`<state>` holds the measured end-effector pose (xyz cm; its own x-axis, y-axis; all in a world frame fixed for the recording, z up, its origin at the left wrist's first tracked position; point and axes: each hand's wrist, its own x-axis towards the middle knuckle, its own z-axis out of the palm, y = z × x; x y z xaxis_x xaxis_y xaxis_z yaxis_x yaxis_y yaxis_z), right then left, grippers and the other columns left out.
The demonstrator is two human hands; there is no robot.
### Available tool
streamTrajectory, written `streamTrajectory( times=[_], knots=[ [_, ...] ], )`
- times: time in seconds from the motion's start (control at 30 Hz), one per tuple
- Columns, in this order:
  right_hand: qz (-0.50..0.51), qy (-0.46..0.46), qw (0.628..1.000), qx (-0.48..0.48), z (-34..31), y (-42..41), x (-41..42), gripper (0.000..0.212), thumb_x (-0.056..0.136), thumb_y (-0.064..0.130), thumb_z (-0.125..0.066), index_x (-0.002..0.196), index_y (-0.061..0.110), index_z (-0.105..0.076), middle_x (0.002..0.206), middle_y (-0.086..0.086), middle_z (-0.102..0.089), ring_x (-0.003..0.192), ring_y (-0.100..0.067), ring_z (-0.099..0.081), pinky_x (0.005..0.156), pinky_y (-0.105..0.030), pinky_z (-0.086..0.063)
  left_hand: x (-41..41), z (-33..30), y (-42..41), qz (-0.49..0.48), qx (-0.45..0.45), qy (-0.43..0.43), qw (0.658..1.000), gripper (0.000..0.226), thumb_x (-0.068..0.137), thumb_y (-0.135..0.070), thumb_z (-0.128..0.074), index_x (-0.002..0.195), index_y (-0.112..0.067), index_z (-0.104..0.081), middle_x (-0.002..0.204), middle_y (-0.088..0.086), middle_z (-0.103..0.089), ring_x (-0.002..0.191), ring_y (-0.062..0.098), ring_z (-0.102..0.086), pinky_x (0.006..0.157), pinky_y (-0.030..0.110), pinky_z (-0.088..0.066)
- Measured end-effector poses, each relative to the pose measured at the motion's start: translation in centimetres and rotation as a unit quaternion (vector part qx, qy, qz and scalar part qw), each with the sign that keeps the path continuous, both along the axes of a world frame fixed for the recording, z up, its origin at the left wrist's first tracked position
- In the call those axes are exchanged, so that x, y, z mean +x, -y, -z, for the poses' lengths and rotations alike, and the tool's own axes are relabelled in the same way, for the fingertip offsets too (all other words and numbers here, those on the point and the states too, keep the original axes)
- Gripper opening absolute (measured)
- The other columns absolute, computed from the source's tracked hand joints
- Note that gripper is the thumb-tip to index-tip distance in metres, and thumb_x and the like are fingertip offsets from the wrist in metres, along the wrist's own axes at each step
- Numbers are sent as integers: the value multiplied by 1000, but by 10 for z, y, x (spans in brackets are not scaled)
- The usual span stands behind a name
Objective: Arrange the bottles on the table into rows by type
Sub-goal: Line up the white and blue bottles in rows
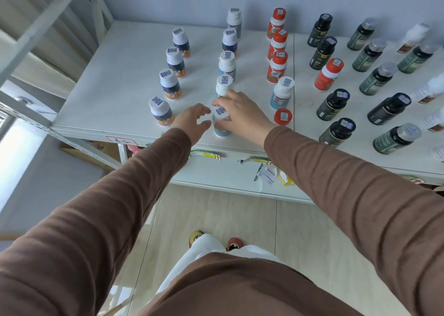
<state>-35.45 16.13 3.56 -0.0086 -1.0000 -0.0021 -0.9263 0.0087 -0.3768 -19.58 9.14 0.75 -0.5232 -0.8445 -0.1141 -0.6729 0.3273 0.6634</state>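
My right hand (pixel 240 114) grips a white-capped bottle with a light blue label (pixel 220 125) near the front edge of the white table (pixel 115 95). That bottle stands at the near end of a row of similar blue-label bottles (pixel 227 63). My left hand (pixel 193 121) hovers just left of it, fingers apart, holding nothing. At the left runs a row of white-capped bottles with navy and orange labels (pixel 170 84). To the right stand red-capped orange bottles (pixel 278 65), with another blue-label bottle (pixel 281 92) and a red cap (pixel 283 116) nearer to me.
Dark bottles with black caps (pixel 332 104) and green bottles with grey caps (pixel 377 78) fill the right side of the table. Blurred white bottles (pixel 413 37) stand at the far right. A metal shelf frame (pixel 31 35) rises at the left.
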Motion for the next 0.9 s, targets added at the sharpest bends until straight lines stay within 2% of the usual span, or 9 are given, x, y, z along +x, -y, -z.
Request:
streamTrajectory(
  times=[0.07, 0.13, 0.23, 0.37, 0.53, 0.63, 0.73, 0.8, 0.9],
  knots=[
    [5, 17, 1000, 12, -5, 1, -7, 61, 82, 48, -69, 133, 20, -54, 131, -6, -52, 118, -27, -47, 91, -36, -40, 2, -6, 9, 20, -62, 37, 997, 30, 86, -20, -59, 115, -17, -59, 119, 4, -62, 109, 23, -57, 95, 34, -45],
    [33, 43, 998, -12, -11, 4, -18, 56, 83, 51, -67, 129, 20, -57, 129, -5, -55, 115, -25, -50, 89, -33, -39, 0, -13, 21, 44, -117, 65, 990, 30, 86, -22, -58, 117, -18, -58, 120, 5, -61, 112, 26, -56, 96, 36, -44],
    [70, 42, 995, -56, -24, 17, -36, 39, 92, 38, -60, 126, 18, -59, 122, -8, -56, 110, -28, -53, 87, -33, -40, -8, -22, 38, 52, -159, 101, 981, 31, 88, -22, -55, 119, -19, -55, 122, 6, -59, 114, 29, -53, 97, 41, -43],
    [47, -19, 999, -18, -32, 42, -45, 43, 95, 20, -55, 138, 19, -49, 135, -11, -46, 121, -31, -45, 95, -36, -37, -26, -29, 56, 72, -176, 153, 970, 35, 91, -18, -51, 127, -18, -51, 130, 8, -54, 121, 30, -47, 102, 40, -38],
    [-4, -47, 997, 65, -20, 69, -36, 47, 94, 20, -55, 140, 24, -46, 137, -8, -46, 122, -29, -43, 100, -41, -40, -46, -17, 72, 102, -125, 201, 966, 40, 94, -12, -43, 133, -19, -45, 136, 7, -50, 125, 29, -42, 104, 39, -35],
    [36, 6, 997, 70, -26, 79, -40, 39, 93, 25, -57, 131, 23, -55, 132, -7, -52, 119, -26, -49, 95, -38, -42, -54, -15, 83, 95, -33, 143, 985, 35, 95, -11, -39, 128, -16, -53, 130, 8, -57, 119, 29, -50, 102, 35, -40],
    [115, 136, 982, 69, -45, 88, -53, 34, 94, 33, -58, 124, 19, -60, 116, -3, -62, 99, -18, -59, 86, -35, -47, -58, -30, 95, 33, 162, -28, 986, 20, 98, -20, -40, 93, -16, -59, 100, 13, -58, 92, 26, -53, 80, 32, -42],
    [166, 244, 954, 53, -59, 93, -58, 28, 92, 40, -61, 108, 18, -66, 89, 3, -65, 74, -11, -59, 75, -36, -52, -59, -50, 99, -21, 291, -120, 949, 26, 99, -34, -39, 84, -20, -55, 94, 10, -56, 81, 24, -55, 74, 32, -48],
    [229, 321, 918, 36, -77, 100, -56, 37, 89, 53, -62, 82, 17, -62, 68, 3, -56, 60, -11, -51, 59, -26, -44, -57, -75, 101, -24, 458, -182, 870, 44, 99, -48, -31, 100, -14, -58, 83, 12, -67, 69, 24, -62, 65, 31, -53]
  ],
)
